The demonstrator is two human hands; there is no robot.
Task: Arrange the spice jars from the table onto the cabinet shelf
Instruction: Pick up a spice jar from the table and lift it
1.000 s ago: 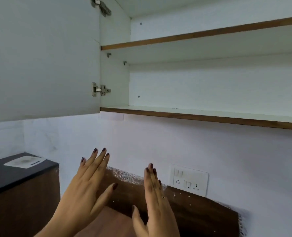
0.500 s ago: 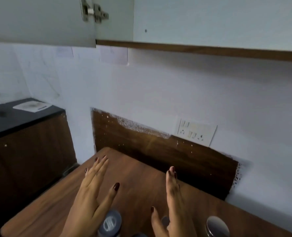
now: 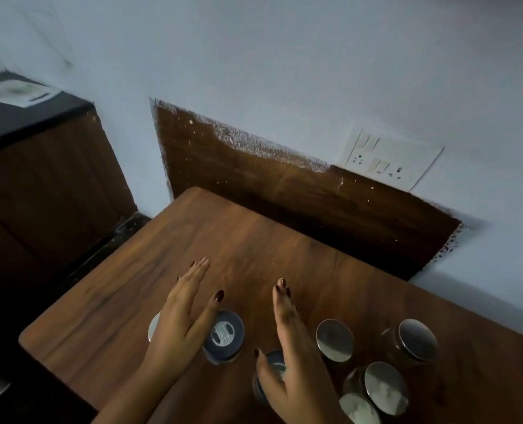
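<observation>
Several spice jars with round metal lids stand on the wooden table (image 3: pixel 254 240). One dark-lidded jar (image 3: pixel 223 336) sits between my hands, another (image 3: pixel 274 362) lies partly under my right hand, and silver-lidded jars (image 3: pixel 335 339) (image 3: pixel 417 339) (image 3: pixel 385 387) cluster at the right. My left hand (image 3: pixel 183 316) hovers flat with straight fingers, its thumb beside the dark-lidded jar, hiding most of one more lid (image 3: pixel 153 327). My right hand (image 3: pixel 291 338) is held edge-on, fingers straight, holding nothing. The cabinet shelf is out of view.
A white wall with a switch and socket plate (image 3: pixel 388 157) rises behind the table above a dark wooden panel (image 3: pixel 284 191). A dark counter (image 3: pixel 24 117) with a white sheet stands at the left, a gap between it and the table.
The view has swung down from the open cabinet shelf to the table, bringing the jars into sight. Both hands stay flat and empty, now lowered over the jars.
</observation>
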